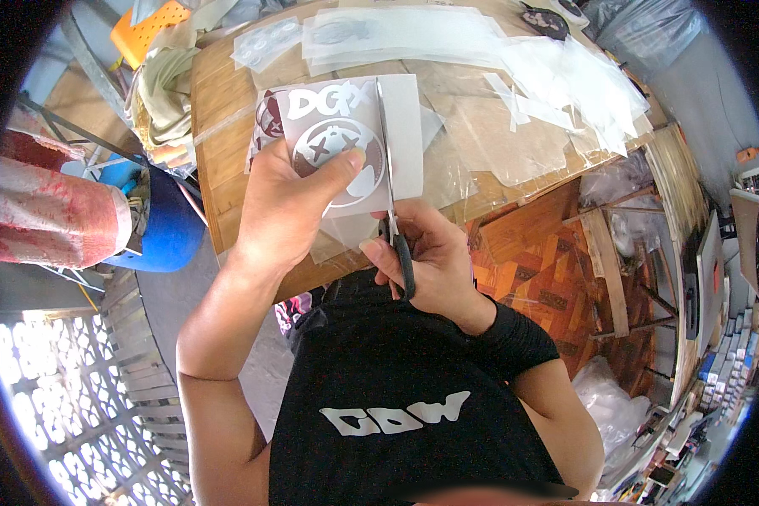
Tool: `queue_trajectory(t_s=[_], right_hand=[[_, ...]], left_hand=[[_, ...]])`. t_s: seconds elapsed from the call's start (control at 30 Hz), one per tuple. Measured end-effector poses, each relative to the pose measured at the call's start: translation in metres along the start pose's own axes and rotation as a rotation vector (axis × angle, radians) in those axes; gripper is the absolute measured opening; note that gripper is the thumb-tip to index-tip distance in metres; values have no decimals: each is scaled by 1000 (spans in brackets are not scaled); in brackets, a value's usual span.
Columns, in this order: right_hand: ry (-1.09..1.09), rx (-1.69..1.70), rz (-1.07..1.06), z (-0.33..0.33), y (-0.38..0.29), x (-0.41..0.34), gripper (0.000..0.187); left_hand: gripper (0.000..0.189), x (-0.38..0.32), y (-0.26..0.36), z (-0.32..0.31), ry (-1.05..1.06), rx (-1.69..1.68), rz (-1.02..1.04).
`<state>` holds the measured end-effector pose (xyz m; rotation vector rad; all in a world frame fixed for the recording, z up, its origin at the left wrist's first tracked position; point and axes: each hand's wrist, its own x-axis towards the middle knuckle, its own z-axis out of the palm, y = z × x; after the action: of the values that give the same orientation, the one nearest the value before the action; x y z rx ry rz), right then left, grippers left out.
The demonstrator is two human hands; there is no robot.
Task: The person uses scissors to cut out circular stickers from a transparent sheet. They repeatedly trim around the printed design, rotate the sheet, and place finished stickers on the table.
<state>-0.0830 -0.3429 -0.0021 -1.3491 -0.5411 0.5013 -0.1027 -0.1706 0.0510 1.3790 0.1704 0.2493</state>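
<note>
My left hand point(291, 196) grips a printed transfer sheet point(362, 101), its thumb lying across a round face design with crossed eyes. White lettering runs along the top of that sheet. In my right hand point(427, 253) is a pair of scissors with black handles point(406, 265). Their long blades point(383, 136) lie along the right side of the design, over the sheet. A plain pale strip of the sheet point(405, 136) extends to the right of the blades. Beneath my left hand, another sheet with a dark red print point(269, 117) rests on the wooden table point(218, 158).
Translucent sheets point(405, 38) lie along the table's far side. White sheets and cut strips point(575, 82) are heaped at the right. A blue barrel point(174, 218) stands left of the table. Clear plastic bags point(607, 395) sit on the floor at the right.
</note>
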Motion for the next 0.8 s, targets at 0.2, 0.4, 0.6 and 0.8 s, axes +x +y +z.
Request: queue_trajectory(t_s=[0.2, 0.4, 0.6, 0.8], right_hand=[[0, 4, 50, 4, -1, 1, 33], [-29, 128, 380, 1, -10, 3, 29], [-34, 77, 454, -17, -18, -3, 35], [-30, -24, 277, -40, -16, -7, 37]], left_hand=[[32, -1, -7, -6, -14, -105, -49], [37, 3, -22, -19, -11, -263, -275], [27, 1, 5, -52, 28, 546, -130], [41, 55, 25, -102, -145, 743, 553]])
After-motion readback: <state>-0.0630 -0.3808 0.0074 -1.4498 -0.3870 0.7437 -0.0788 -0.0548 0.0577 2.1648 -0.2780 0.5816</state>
